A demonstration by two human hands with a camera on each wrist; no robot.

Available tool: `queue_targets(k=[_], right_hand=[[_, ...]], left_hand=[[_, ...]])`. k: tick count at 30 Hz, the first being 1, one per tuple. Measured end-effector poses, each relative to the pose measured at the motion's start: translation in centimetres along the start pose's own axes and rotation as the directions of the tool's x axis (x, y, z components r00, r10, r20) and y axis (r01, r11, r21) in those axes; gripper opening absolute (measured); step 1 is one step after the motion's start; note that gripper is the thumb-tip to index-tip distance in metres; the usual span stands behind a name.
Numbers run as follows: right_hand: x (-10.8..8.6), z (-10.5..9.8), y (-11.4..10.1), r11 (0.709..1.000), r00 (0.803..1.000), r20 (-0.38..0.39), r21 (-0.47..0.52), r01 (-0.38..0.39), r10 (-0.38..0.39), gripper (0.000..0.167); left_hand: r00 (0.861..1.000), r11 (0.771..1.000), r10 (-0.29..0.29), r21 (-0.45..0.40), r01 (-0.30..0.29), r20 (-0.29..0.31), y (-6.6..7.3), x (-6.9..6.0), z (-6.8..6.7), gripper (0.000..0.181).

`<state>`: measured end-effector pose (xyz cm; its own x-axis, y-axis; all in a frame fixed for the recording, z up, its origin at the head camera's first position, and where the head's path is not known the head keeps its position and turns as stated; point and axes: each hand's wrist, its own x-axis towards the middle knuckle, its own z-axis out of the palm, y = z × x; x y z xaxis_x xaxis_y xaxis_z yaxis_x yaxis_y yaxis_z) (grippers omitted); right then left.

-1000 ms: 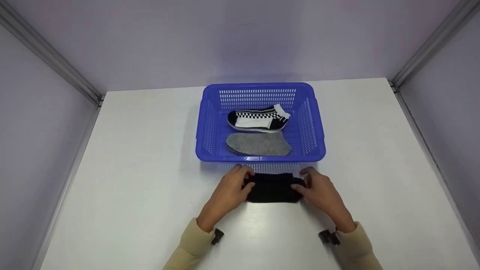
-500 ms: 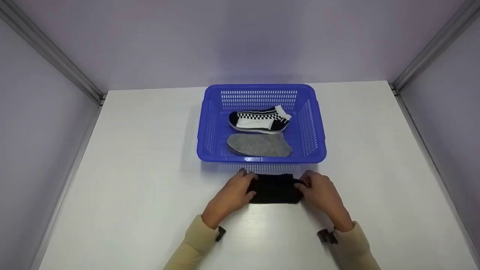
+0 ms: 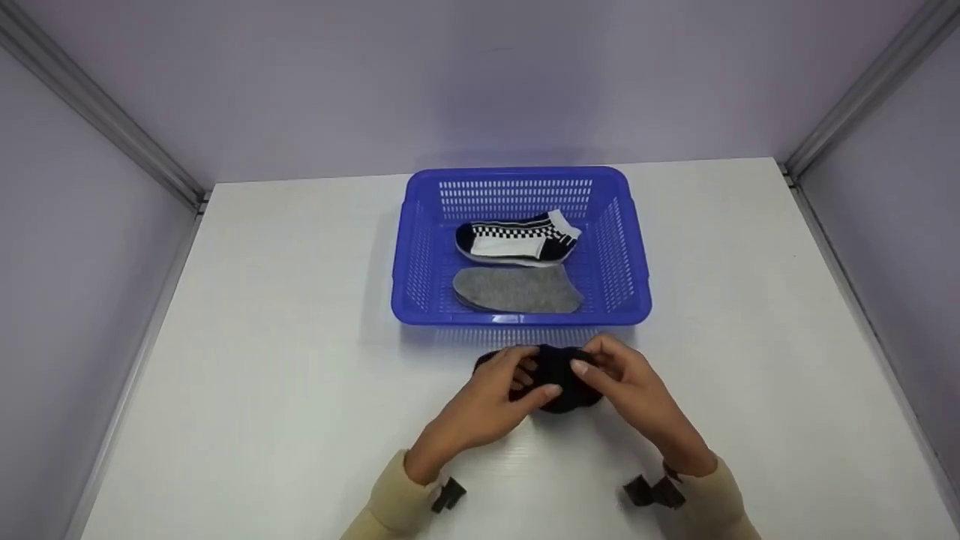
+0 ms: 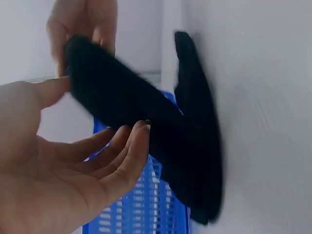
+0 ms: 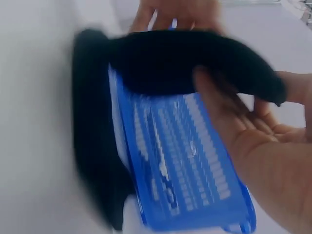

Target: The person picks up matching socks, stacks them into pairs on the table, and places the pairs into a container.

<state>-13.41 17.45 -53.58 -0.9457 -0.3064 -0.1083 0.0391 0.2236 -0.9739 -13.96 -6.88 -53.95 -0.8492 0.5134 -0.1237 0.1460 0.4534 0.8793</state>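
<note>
A black sock [image 3: 564, 375] is bent up off the white table just in front of the basket; whether it is one sock or a pair I cannot tell. My left hand [image 3: 491, 405] has its thumb and fingers about the sock's middle. My right hand [image 3: 628, 386] pinches the sock's right part between thumb and fingers. In the left wrist view, the sock [image 4: 129, 90] stands raised at one end while its other part lies along the table. The right wrist view shows the sock [image 5: 185, 56] arched between both hands, blurred. Some fingertips are hidden behind the cloth.
A blue plastic basket [image 3: 403, 262] stands behind the hands. In it lie black-and-white checkered socks [image 3: 517, 238] and, nearer to me, grey socks [image 3: 517, 290]. Pale walls enclose the white table [image 3: 285, 337] at the back and both sides.
My left hand has moved right, from the sock's left end to its middle. My right hand has shifted slightly left, and the flat sock is now lifted and bent. The basket stays put.
</note>
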Motion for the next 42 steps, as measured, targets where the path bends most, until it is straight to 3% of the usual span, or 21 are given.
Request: queue_targets(k=[3,6,11,14,17,21,23,24,25,27,28,32,34,35,37,42], right_hand=[[0.0,0.5,-0.4,0.998,0.997,0.072,0.062,0.033,-0.038,0.024],[0.2,0.9,-0.5,0.995,0.992,0.098,0.072,0.070,-0.077,0.024],[0.4,1.2,0.0,0.998,0.999,-0.025,0.051,0.031,-0.030,0.027],[0.5,1.1,0.3,0.997,0.998,-0.044,0.055,-0.046,0.049,0.036],[0.6,0.9,0.8,0.987,0.993,0.093,0.134,-0.090,0.078,0.048],[0.5,0.4,1.3,0.925,0.954,0.294,0.341,-0.167,0.063,0.054],[0.4,0.1,1.4,0.901,0.951,0.302,0.392,-0.187,0.066,0.049],[0.3,0.0,1.4,0.905,0.958,0.274,0.382,-0.189,0.085,0.043],[0.3,-0.1,1.3,0.917,0.967,0.232,0.355,-0.184,0.104,0.036],[0.2,-0.3,1.1,0.949,0.980,0.132,0.260,-0.179,0.148,0.023],[0.2,-0.4,1.0,0.963,0.982,0.082,0.200,-0.181,0.168,0.022],[0.4,-0.7,1.0,0.979,0.977,-0.066,-0.008,-0.206,0.205,0.026],[0.6,-0.9,1.2,0.975,0.975,-0.101,-0.076,-0.208,0.200,0.027],[0.8,-1.0,1.4,0.973,0.974,-0.110,-0.104,-0.208,0.197,0.027],[1.1,-1.3,1.8,0.966,0.975,-0.116,-0.154,-0.206,0.189,0.029],[2.1,-1.8,2.8,0.944,0.980,-0.109,-0.270,-0.189,0.165,0.028]], left_hand=[[1.000,0.988,0.002,-0.152,-0.003,-0.011,0.2,0.2,0.5,0.067],[0.998,0.970,0.024,-0.241,-0.038,-0.057,0.0,0.3,1.0,0.048],[0.992,0.940,0.025,-0.334,-0.065,-0.123,0.1,0.0,0.9,0.031],[0.992,0.903,0.005,-0.426,-0.059,-0.128,0.4,-0.2,0.3,0.032],[0.994,0.825,0.014,-0.561,-0.074,-0.111,0.7,-0.3,-0.3,0.034],[0.997,0.658,0.051,-0.750,-0.076,-0.056,0.7,-0.6,-0.8,0.037],[0.998,0.599,0.052,-0.800,-0.050,-0.023,0.4,-0.6,-0.9,0.038],[0.999,0.573,0.039,-0.819,-0.024,-0.002,0.2,-0.6,-1.0,0.037],[1.000,0.570,0.020,-0.822,-0.003,0.011,0.0,-0.7,-1.1,0.037],[0.999,0.597,-0.042,-0.801,0.051,0.032,-0.6,-0.7,-1.1,0.040],[0.996,0.630,-0.083,-0.773,0.078,0.033,-0.9,-0.6,-1.1,0.042],[0.976,0.810,-0.220,-0.560,0.176,-0.012,-2.5,-0.3,-1.1,0.046],[0.968,0.873,-0.247,-0.444,0.200,-0.050,-3.3,-0.1,-1.1,0.046],[0.966,0.895,-0.250,-0.398,0.204,-0.067,-3.7,0.0,-1.2,0.045],[0.964,0.918,-0.251,-0.338,0.206,-0.094,-4.3,0.2,-1.5,0.042],[0.953,0.926,-0.264,-0.316,0.207,-0.151,-5.0,1.0,-2.2,0.038]])
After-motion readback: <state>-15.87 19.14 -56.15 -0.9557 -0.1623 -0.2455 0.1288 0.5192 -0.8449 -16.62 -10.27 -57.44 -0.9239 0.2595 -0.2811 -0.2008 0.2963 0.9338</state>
